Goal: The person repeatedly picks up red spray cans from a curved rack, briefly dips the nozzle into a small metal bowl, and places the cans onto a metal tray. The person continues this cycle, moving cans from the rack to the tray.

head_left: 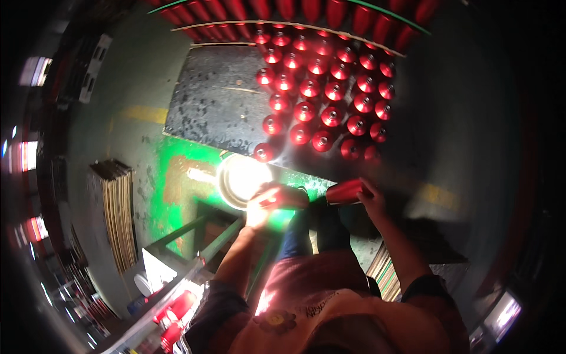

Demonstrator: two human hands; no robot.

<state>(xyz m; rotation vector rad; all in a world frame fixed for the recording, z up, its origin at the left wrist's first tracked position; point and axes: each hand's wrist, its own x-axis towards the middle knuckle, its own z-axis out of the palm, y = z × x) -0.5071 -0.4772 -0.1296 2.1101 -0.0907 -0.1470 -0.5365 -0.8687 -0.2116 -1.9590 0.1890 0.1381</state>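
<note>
My left hand [259, 207] is closed around a red metal cylinder [290, 199], which lies roughly level in front of my legs. In my right hand [371, 197], fingers wrap the end of a second red cylinder [345, 192], its other end pointing left. Beyond them, several upright red cylinders with domed tops and small necks [311, 88] stand in rows on a dark, spotted board [215, 97]. Just past my left hand sits a round pale bucket [223, 182], its inside washed out by glare.
More red cylinders [283, 8] stand in tiers at the far edge, separated by thin sheets. A stack of boards [118, 215] is at the left. A metal frame [219, 242] rises beside my left forearm, with red items [180, 307] near its lower end. Further boards [383, 272] lie by my right leg.
</note>
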